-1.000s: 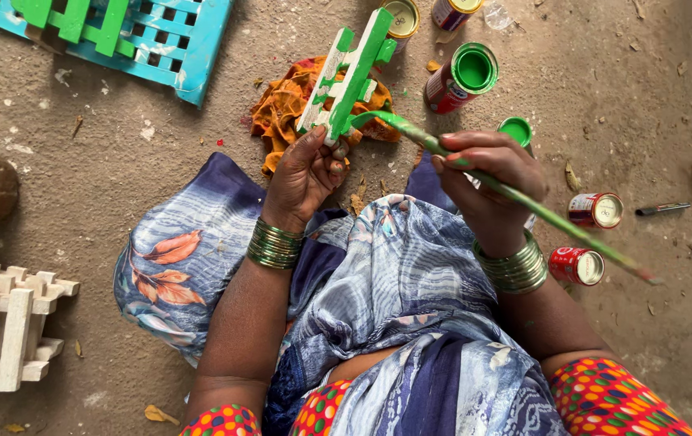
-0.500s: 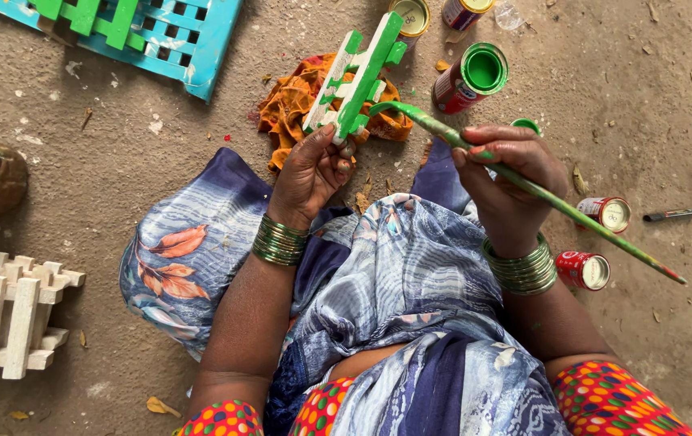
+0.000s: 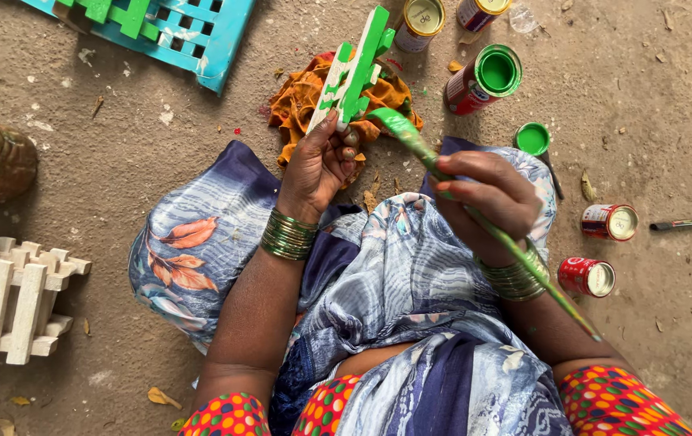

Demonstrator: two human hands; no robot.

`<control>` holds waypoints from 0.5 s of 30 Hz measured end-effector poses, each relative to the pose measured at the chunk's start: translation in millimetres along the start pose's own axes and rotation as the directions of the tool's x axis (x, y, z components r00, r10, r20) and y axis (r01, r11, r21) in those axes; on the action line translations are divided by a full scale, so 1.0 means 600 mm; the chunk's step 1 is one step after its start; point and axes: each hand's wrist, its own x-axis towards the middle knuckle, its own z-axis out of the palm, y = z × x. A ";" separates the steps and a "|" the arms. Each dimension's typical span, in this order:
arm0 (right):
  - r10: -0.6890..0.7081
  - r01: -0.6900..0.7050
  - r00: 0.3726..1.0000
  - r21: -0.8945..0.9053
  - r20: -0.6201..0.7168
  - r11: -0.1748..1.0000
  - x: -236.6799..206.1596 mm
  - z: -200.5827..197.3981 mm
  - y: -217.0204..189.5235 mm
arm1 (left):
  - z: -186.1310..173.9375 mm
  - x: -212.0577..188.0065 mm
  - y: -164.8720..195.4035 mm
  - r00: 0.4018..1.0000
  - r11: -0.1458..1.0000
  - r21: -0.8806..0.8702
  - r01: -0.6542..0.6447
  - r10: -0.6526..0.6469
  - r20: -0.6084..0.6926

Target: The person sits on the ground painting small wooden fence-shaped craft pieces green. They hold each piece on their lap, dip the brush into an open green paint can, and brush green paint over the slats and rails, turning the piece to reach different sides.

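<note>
The small wooden lattice piece (image 3: 352,71), half green and half bare, is being held up at about twelve o'clock from the lap, above an orange rag (image 3: 305,105). The left hand (image 3: 320,161) is pinching its lower end, fingers curled tight around the slats. The right hand (image 3: 487,198) is closed around a long green-coated brush (image 3: 475,218), whose bristles are meeting the piece's lower right edge. As I judge it, a steady grip and light strokes along each slat would be keeping paint out of the notches. At one o'clock an open tin of green paint (image 3: 483,79) is lying tipped, its lid (image 3: 532,139) just below. At nine o'clock an unpainted lattice (image 3: 11,299) is sitting on the ground (image 3: 120,178).
</note>
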 end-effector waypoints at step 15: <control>-0.058 0.075 0.994 -0.179 0.098 0.981 0.009 0.015 0.005 | 0.005 0.003 -0.004 0.998 0.999 0.030 0.028 -0.026 -0.050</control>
